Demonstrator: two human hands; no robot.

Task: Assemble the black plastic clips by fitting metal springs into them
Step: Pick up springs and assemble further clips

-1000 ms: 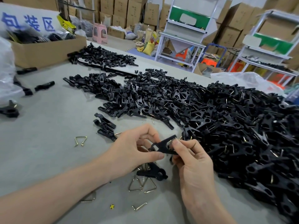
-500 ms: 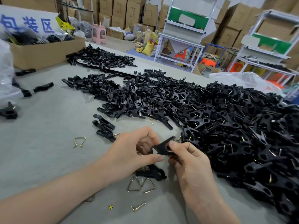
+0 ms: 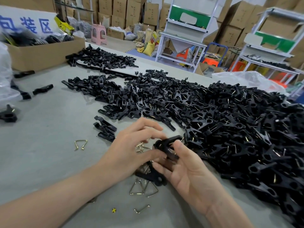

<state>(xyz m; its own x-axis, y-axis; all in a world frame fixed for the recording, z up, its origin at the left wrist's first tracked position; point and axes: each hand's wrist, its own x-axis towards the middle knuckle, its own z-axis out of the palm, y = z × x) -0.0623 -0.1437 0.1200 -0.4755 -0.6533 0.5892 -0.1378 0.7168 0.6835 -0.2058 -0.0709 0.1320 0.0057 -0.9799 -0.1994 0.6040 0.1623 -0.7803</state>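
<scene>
Fingers (image 3: 148, 124) of my left hand (image 3: 130, 152) and my right hand (image 3: 189, 175) both pinch one black clip (image 3: 166, 145), held just above the big grey counter (image 3: 49, 145). A huge pile of clips (image 3: 230, 129) covers the counter's right side. A brown box (image 3: 41, 53) sits far back on the left. Another clip (image 3: 153, 178) lies under my hands, with bent metal springs (image 3: 143, 188) beside it. A tiny yellow bit (image 3: 114, 210) lies nearest me.
</scene>
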